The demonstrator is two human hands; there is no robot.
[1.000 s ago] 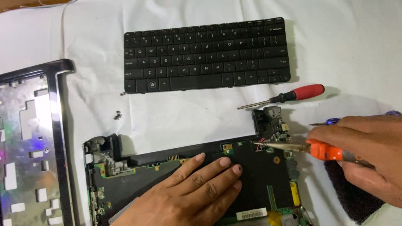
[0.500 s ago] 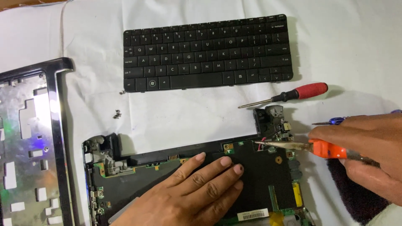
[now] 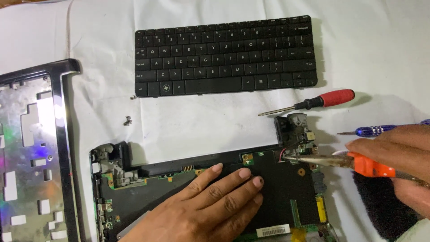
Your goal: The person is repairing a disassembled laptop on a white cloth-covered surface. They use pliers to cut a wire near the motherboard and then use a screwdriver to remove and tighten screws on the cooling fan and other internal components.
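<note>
The left hand (image 3: 210, 204) lies flat on the opened laptop base (image 3: 277, 192), fingers spread and holding nothing. The right hand (image 3: 398, 157) has its fingers closed around orange-handled pliers (image 3: 358, 163); the tip reaches the base's top right corner, near the hinge (image 3: 293, 130), maybe touching a small wire. Behind lie the keyboard (image 3: 224, 56), a red screwdriver (image 3: 313, 102), a blue one (image 3: 376, 130), and the bezel (image 3: 36, 152) at left.

Left hand (image 3: 210, 201) flat on laptop base (image 3: 277, 192); right hand (image 3: 398, 161) grips orange-handled tool (image 3: 340, 161).
</note>
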